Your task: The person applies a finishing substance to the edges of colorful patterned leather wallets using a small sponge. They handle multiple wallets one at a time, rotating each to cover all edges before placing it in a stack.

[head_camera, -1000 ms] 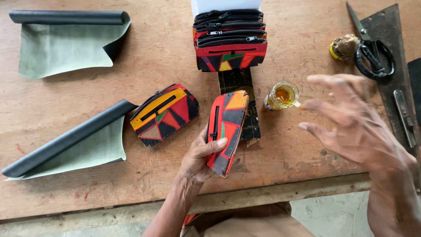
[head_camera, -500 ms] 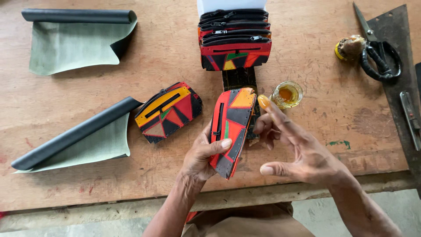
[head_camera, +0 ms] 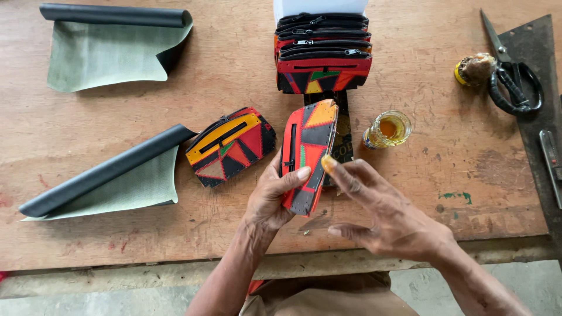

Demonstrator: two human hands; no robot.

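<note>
My left hand point(head_camera: 270, 196) grips a colourful patchwork pouch point(head_camera: 307, 146) of red, orange, black and green pieces, held on edge above the wooden workbench point(head_camera: 117, 246). My right hand point(head_camera: 389, 219) is beside it with fingers spread. Its index fingertip, coated with yellowish glue, touches the pouch's right edge. A small glass jar of amber glue point(head_camera: 389, 129) stands just right of the pouch.
A second patchwork pouch point(head_camera: 231, 146) lies to the left. A stack of several zipped pouches point(head_camera: 322, 55) stands at the back. Two partly rolled dark sheets point(head_camera: 111, 41) point(head_camera: 105, 181) lie at the left. Scissors point(head_camera: 509, 73), a small round object point(head_camera: 474, 69) and a dark metal plate point(head_camera: 541, 117) are at the right.
My right hand came in from the right side of the bench to the pouch, and its glue-tipped finger now touches the pouch's edge. The left hand tilted the pouch slightly.
</note>
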